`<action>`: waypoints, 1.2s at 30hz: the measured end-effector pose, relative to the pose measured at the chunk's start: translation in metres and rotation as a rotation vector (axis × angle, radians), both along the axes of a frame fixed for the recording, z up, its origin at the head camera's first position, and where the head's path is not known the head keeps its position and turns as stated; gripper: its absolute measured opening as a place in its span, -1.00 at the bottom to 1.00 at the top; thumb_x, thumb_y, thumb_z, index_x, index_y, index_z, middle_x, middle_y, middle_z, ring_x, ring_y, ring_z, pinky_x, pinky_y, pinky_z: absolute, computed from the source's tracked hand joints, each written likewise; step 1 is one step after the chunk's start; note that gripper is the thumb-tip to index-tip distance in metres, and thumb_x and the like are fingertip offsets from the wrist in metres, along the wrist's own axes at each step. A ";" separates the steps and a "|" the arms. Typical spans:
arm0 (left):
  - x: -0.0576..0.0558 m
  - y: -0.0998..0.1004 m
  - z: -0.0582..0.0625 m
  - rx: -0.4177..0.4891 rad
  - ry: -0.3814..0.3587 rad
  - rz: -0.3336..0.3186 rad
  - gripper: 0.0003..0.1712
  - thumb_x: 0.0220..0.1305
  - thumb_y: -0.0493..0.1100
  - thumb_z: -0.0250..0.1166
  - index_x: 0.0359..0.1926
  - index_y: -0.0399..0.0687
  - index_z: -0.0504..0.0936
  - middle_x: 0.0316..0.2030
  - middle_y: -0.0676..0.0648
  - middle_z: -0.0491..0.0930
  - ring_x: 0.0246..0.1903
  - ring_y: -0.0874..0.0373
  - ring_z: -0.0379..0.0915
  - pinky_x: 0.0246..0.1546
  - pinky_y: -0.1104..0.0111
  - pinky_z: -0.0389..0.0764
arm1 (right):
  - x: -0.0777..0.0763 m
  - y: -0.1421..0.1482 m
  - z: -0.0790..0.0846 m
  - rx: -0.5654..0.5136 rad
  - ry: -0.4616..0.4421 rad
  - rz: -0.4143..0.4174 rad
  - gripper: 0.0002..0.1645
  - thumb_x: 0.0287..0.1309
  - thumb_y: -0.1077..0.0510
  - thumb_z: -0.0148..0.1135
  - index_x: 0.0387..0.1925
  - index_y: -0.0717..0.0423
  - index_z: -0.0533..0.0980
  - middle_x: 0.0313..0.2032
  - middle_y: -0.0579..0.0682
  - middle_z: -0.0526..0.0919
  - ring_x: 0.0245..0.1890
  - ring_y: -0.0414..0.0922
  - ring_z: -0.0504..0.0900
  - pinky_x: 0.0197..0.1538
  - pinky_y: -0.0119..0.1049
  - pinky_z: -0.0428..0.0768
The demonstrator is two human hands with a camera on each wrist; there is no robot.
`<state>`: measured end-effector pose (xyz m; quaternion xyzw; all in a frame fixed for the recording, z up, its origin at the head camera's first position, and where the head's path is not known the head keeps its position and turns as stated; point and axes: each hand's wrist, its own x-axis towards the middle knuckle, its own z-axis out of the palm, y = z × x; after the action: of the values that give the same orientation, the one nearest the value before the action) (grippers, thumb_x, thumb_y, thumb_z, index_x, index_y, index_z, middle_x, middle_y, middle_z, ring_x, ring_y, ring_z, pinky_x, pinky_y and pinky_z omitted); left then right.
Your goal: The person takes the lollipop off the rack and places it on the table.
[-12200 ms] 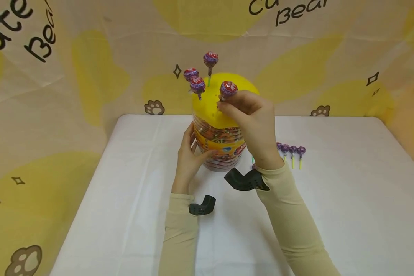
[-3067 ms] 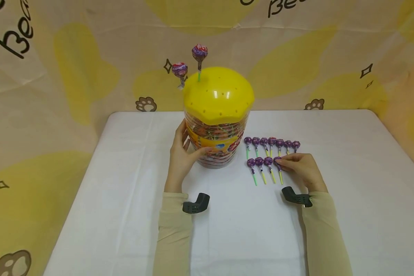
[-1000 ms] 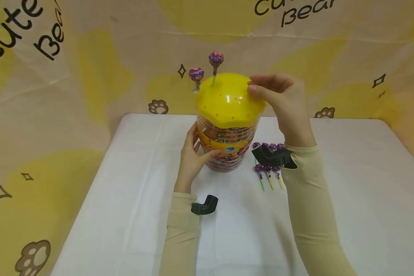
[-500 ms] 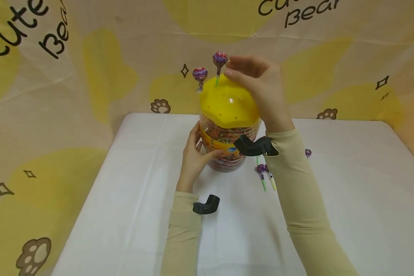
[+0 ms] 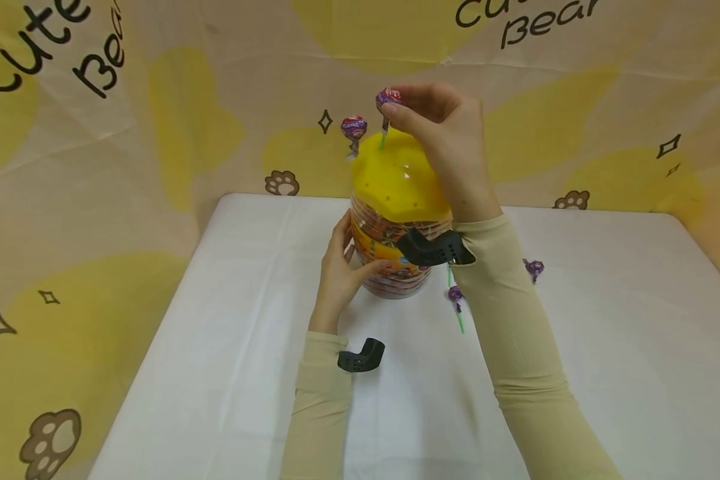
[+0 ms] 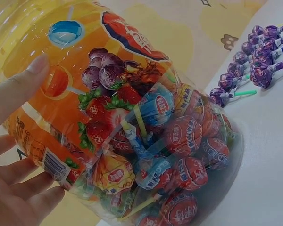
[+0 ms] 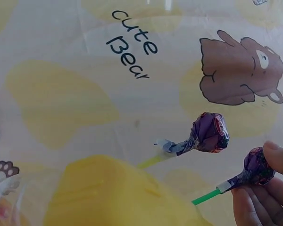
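A clear ribbed candy jar (image 5: pixel 390 283) with a yellow domed lid (image 5: pixel 390 183) stands on the table. My left hand (image 5: pixel 339 280) grips the jar's left side, thumb across the orange label; wrapped lollipops show through its wall (image 6: pixel 179 136). My right hand (image 5: pixel 447 137) pinches the purple head of a lollipop (image 5: pixel 387 99) with a green stick, which stands at the back of the lid. In the right wrist view that lollipop (image 7: pixel 257 168) sits between thumb and fingers, its stick reaching the lid. Another purple lollipop (image 5: pixel 354 127) rises from the lid to its left.
Several purple lollipops (image 6: pixel 262 70) lie in two rows on the white table (image 5: pixel 246 333), right of the jar. My right forearm (image 5: pixel 516 320) covers most of them in the head view. A printed cloth (image 5: pixel 552 107) hangs behind.
Since about three seconds ago, my right hand has left the lollipop rows and risen over the lid to take hold of a standing lollipop. Two lollipops from the earliest frame are gone from the lid.
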<state>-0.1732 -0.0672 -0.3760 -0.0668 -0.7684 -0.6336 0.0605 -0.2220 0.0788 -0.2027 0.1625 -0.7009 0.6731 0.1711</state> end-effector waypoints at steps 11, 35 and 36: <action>0.000 -0.002 -0.001 -0.001 0.011 0.002 0.13 -0.04 -0.16 0.51 0.46 0.06 0.00 0.41 -0.01 0.07 0.35 0.05 0.05 0.33 0.21 0.21 | 0.007 0.001 0.007 -0.101 0.087 0.013 -0.79 0.05 0.29 0.35 -0.21 0.26 0.63 -0.25 0.07 0.67 -0.22 -0.03 0.60 0.04 -0.31 0.57; 0.002 -0.002 0.001 0.015 0.026 -0.007 0.11 -0.02 -0.17 0.50 0.46 0.01 0.01 0.40 -0.03 0.07 0.36 0.03 0.04 0.33 0.24 0.21 | 0.060 0.072 -0.025 -0.406 0.132 0.071 -0.77 0.06 0.47 0.25 -0.27 0.65 0.51 -0.33 0.30 0.65 -0.40 0.04 0.65 -0.17 -0.23 0.68; 0.002 -0.002 0.002 0.014 0.022 -0.008 0.12 -0.02 -0.16 0.50 0.46 0.02 0.00 0.40 -0.03 0.07 0.36 0.04 0.04 0.33 0.24 0.21 | 0.062 0.074 -0.027 -0.421 0.115 0.074 -0.77 0.05 0.47 0.26 -0.27 0.64 0.51 -0.33 0.30 0.66 -0.40 0.04 0.65 -0.17 -0.24 0.68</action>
<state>-0.1711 -0.0696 -0.3742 -0.0766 -0.7630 -0.6383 0.0670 -0.1600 0.1532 -0.2300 0.1870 -0.5277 0.7999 0.2160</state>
